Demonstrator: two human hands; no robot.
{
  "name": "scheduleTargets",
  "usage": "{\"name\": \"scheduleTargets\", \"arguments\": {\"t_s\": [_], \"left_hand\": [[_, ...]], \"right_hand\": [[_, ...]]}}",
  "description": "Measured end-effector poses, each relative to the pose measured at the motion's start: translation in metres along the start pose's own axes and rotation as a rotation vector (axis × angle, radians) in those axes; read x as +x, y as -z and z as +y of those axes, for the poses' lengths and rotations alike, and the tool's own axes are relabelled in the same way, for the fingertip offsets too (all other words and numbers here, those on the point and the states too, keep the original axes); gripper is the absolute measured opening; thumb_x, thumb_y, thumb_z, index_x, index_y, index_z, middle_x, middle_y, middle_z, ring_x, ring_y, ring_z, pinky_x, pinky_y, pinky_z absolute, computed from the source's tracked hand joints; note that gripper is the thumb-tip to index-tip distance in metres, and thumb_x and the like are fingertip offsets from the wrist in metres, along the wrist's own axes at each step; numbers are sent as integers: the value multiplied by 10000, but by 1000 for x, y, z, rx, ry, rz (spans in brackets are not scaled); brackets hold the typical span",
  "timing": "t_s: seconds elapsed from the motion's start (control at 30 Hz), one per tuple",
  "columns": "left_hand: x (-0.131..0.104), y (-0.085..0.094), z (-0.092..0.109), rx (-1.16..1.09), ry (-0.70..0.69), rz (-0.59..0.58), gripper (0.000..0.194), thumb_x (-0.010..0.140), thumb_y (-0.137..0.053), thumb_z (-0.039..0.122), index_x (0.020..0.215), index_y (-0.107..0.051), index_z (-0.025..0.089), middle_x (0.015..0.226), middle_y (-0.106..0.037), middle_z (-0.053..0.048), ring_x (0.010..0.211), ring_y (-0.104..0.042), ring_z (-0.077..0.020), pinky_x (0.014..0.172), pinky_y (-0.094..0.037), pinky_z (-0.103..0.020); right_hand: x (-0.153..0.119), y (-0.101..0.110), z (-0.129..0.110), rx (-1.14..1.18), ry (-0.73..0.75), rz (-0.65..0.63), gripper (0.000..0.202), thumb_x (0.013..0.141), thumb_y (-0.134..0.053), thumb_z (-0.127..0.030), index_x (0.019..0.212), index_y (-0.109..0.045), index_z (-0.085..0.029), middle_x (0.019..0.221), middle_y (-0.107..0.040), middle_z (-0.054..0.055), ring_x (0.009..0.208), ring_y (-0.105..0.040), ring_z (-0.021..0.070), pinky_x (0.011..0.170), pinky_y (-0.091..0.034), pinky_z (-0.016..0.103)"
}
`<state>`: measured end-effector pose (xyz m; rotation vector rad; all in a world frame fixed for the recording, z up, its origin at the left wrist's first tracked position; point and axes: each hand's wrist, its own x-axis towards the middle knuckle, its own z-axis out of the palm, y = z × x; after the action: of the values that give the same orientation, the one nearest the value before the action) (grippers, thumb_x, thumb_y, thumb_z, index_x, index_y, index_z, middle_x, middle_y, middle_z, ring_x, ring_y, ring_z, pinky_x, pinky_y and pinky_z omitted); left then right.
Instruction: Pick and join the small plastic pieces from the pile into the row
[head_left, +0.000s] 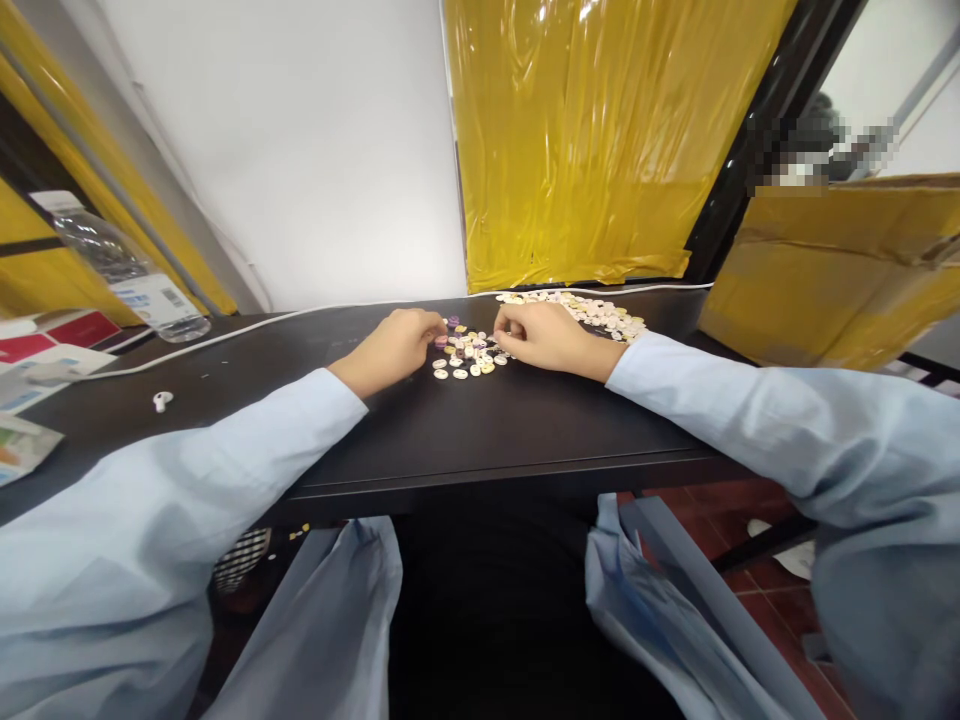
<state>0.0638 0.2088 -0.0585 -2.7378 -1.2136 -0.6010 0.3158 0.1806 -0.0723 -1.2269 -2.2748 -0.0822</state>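
Small round buttons [469, 355] in white, yellow and purple lie in a loose cluster on the black table [450, 430]. My left hand [394, 345] rests curled at the cluster's left edge, fingertips touching the buttons. My right hand [544, 335] rests at the cluster's right edge with its fingers pinched together over the buttons; whether it holds one is hidden. A bigger heap of pale buttons [592, 308] lies behind my right hand near the table's back edge. Both arms wear light blue sleeves.
A plastic water bottle [124, 270] lies at the far left beside boxes and leaflets [45, 350]. A small white object [162, 401] sits on the table's left part. Yellow plastic sheeting [600, 140] hangs behind, a cardboard box [840, 270] stands right.
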Motion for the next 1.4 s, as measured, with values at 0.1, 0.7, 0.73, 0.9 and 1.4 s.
{"name": "scheduleTargets", "arguments": {"t_s": [0.1, 0.7, 0.73, 0.9, 1.4], "left_hand": [[0, 0, 4, -173, -5, 83, 257, 856, -539, 153, 1030, -729, 147, 1016, -762, -102, 913, -711, -237, 862, -558, -368], [-6, 0, 43, -716, -37, 106, 284, 840, -746, 398, 932, -708, 132, 887, -753, -79, 838, -721, -198, 801, -594, -325], [-6, 0, 43, -709, -47, 101, 285, 845, -743, 401, 937, -706, 134, 887, -751, -77, 839, -720, -196, 800, -591, -321], [-6, 2, 43, -624, -119, 81, 256, 885, -696, 399, 952, -691, 152, 886, -735, -57, 833, -700, -177, 808, -572, -311], [1, 3, 11, -280, 23, 118, 306, 762, -506, 106, 958, -733, 164, 1021, -746, -74, 952, -684, -227, 857, -546, -357]], "right_hand": [[0, -1, 1, 15, 28, 23, 149, 861, -573, -229, 921, -695, -168, 724, -675, 20, 628, -548, 152, 628, -320, 267], [-5, -7, -6, 128, 252, 147, 182, 907, -582, -345, 842, -626, -181, 660, -632, 7, 597, -536, 141, 619, -338, 255], [-5, -7, -6, 139, 241, 135, 166, 903, -586, -337, 860, -625, -182, 658, -627, 2, 595, -532, 140, 617, -336, 253], [-6, -11, -3, 222, 288, 120, 135, 907, -544, -292, 849, -609, -189, 630, -591, -17, 575, -503, 131, 609, -337, 248], [-2, -4, -3, 46, 44, 52, 160, 859, -581, -248, 940, -700, -177, 714, -686, 11, 616, -552, 149, 645, -327, 264]]}}
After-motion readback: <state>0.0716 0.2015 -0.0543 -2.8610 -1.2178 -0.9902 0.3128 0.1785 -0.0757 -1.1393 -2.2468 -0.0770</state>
